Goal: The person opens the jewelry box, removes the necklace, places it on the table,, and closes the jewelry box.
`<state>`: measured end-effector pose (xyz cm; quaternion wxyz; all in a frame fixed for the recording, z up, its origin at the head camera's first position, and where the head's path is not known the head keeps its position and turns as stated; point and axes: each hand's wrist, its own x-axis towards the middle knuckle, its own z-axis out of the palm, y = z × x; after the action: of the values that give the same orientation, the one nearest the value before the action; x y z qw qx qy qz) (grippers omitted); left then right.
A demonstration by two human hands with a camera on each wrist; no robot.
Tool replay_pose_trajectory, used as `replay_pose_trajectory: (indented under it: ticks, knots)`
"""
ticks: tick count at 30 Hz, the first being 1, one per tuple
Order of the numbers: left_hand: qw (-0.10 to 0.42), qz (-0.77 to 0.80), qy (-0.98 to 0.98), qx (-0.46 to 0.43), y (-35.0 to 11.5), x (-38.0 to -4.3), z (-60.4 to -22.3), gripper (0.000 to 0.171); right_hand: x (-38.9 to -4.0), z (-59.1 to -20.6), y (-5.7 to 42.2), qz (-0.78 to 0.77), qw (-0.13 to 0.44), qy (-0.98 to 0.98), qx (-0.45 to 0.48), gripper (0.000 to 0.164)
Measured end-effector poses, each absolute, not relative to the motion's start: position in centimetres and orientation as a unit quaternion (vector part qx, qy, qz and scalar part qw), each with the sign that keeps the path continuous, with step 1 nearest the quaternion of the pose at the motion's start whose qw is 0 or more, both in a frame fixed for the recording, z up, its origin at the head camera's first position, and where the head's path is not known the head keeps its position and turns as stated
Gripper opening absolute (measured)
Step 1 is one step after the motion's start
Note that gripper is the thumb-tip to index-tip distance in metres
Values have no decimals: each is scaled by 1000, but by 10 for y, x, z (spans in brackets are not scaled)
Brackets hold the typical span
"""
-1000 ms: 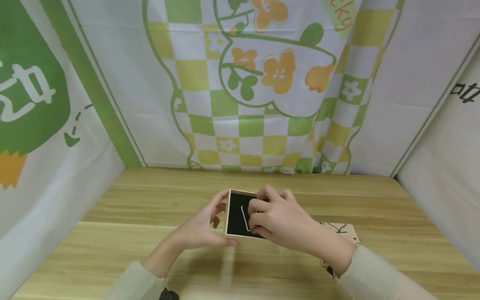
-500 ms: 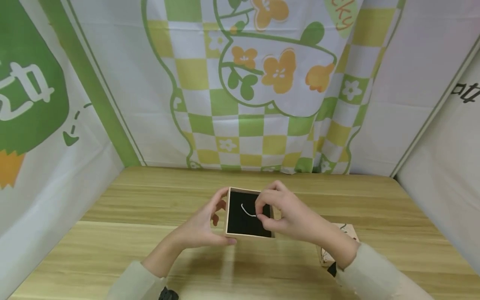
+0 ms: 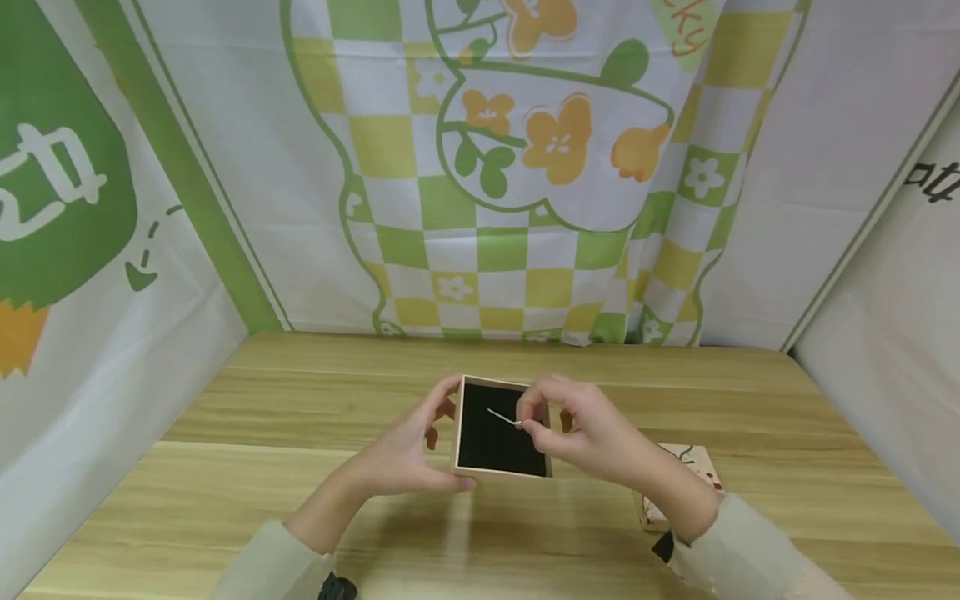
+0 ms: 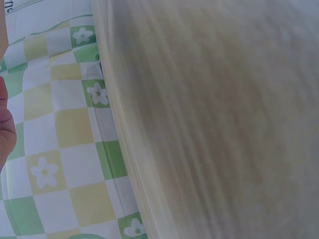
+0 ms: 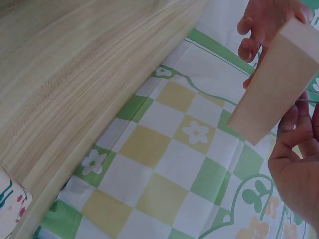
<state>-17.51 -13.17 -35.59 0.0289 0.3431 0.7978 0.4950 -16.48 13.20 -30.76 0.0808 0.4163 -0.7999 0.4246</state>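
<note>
My left hand (image 3: 405, 454) holds a small, square wooden-coloured box (image 3: 491, 450) by its left side, thumb along the near edge. The box is open at the top, lined in black, and raised above the table. Over its right part my right hand (image 3: 585, 425) pinches a thin silver-white strand (image 3: 501, 416) between thumb and index finger. The strand's free end points left above the black lining; its other end is hidden in the fingers. The right wrist view shows the box's plain outer side (image 5: 279, 82). Only some fingers (image 4: 6, 124) show at the left wrist view's edge.
A pale, flat piece with a printed branch and red flower pattern (image 3: 697, 467) lies on the wooden table (image 3: 300, 400), partly behind my right forearm. A checked, flower-printed curtain (image 3: 525, 250) hangs at the table's far edge. White printed cloths stand on both sides.
My right hand has drawn back right from inside the box, pinching the strand, which went from bent on the lining to nearly straight. My left hand and the box have barely moved.
</note>
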Motion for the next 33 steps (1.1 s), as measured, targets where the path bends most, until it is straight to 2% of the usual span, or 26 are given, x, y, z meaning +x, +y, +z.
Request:
replay_pose_trajectory:
  ticks: [11,33]
  knots:
    - [30,495,797,344,-132,-174,-358,105,-164,-308,131,478,47,-782,398,14]
    - [26,489,805,333,-133,-176,-355,106,-162,-312,134,507,41,-724,465,15]
